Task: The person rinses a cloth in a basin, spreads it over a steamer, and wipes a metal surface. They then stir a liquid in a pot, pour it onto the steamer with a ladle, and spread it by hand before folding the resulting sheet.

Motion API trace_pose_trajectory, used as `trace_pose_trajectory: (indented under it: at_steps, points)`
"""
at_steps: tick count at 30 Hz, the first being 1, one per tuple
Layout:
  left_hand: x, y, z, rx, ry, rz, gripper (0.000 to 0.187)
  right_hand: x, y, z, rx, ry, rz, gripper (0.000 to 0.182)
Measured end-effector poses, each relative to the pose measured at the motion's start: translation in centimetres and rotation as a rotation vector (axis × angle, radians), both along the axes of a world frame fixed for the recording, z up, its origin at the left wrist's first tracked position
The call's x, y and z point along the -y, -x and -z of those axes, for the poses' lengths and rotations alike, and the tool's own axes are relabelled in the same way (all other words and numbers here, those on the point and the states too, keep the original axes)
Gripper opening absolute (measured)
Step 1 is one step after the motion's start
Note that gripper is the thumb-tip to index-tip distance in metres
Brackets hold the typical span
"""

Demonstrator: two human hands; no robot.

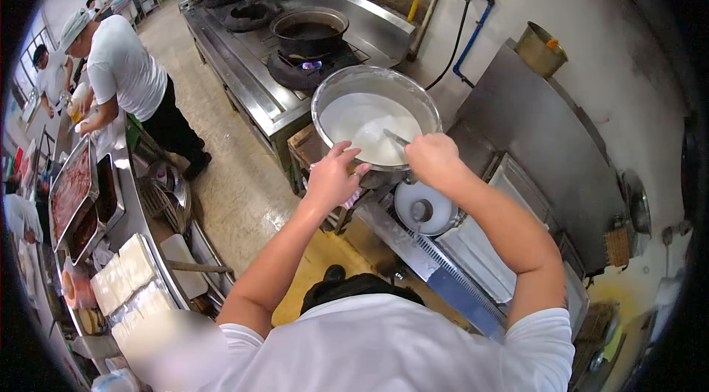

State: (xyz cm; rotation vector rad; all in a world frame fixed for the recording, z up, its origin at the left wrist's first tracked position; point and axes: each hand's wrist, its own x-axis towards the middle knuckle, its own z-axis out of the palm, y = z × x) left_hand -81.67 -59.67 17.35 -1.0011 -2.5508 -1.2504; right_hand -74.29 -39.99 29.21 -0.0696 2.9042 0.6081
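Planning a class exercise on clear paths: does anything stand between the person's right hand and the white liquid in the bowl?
Nothing visible does: the right hand holds a metal utensil that reaches past the rim of the bowl to the white liquid.

My R hand [434, 159] grips a metal utensil [396, 138], its far end down in the white mix [358, 115] inside a big steel basin [430, 107]; can't ID the utensil type. My L hand [334, 179] is at the near rim, fingers spread, nothing gripped; contact w/ the edge unclear. Just beyond the basin, a dark pan [317, 46] sits on a burner w/ blue flame [312, 65] lit. Nearer me, below the basin, there's a round white lid [436, 203] w/ grey knob. Off L, a co-worker [125, 59] in white cap + tee bends over the counter, nr a metal tray [80, 215] w/ reddish contents.
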Motion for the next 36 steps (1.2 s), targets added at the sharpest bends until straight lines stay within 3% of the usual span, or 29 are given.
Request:
trace_pose_trajectory:
  at_steps: [7,12,18,21,25,29,31,33,35,36]
  points:
    - [-1.9,0.6,2.2,0.046,0.007,-0.015,0.027,1.2,-2.6,-7.5,0.236,-0.018,-0.001,0.017]
    - [-2.6,0.7,4.0,-0.045,-0.103,-0.058,0.02,0.9,-1.8,-9.2,0.289,0.022,-0.056,0.017]
    - [-2.8,0.5,4.1,0.004,-0.131,-0.067,0.022,0.6,-2.1,-0.9,0.072,0.198,-0.141,0.014]
    - [-2.8,0.5,4.1,-0.007,-0.138,-0.072,0.022,0.3,-2.9,4.8,-0.187,0.181,-0.011,0.022]
    - [-2.6,0.2,3.7,-0.021,-0.139,-0.074,0.023,-3.1,-3.2,7.0,-0.187,0.072,0.119,0.029]
    - [-2.8,0.1,3.7,0.013,-0.118,-0.096,0.025,-6.8,-2.9,3.7,0.046,0.057,0.109,0.027]
    - [-2.7,0.1,3.7,0.015,-0.105,-0.106,0.025,-5.7,-1.5,-2.0,0.29,0.143,0.208,0.024]
    - [-2.8,0.1,3.6,0.005,-0.089,-0.113,0.026,-6.2,0.0,-4.8,0.325,0.209,0.244,0.02]
    - [-2.8,0.0,3.5,0.01,-0.09,-0.123,0.026,-8.0,2.9,-5.2,0.538,0.104,0.192,0.02]
    - [-2.8,0.0,3.4,0.012,-0.09,-0.127,0.026,-7.6,3.2,-6.2,0.559,0.17,0.243,0.02]
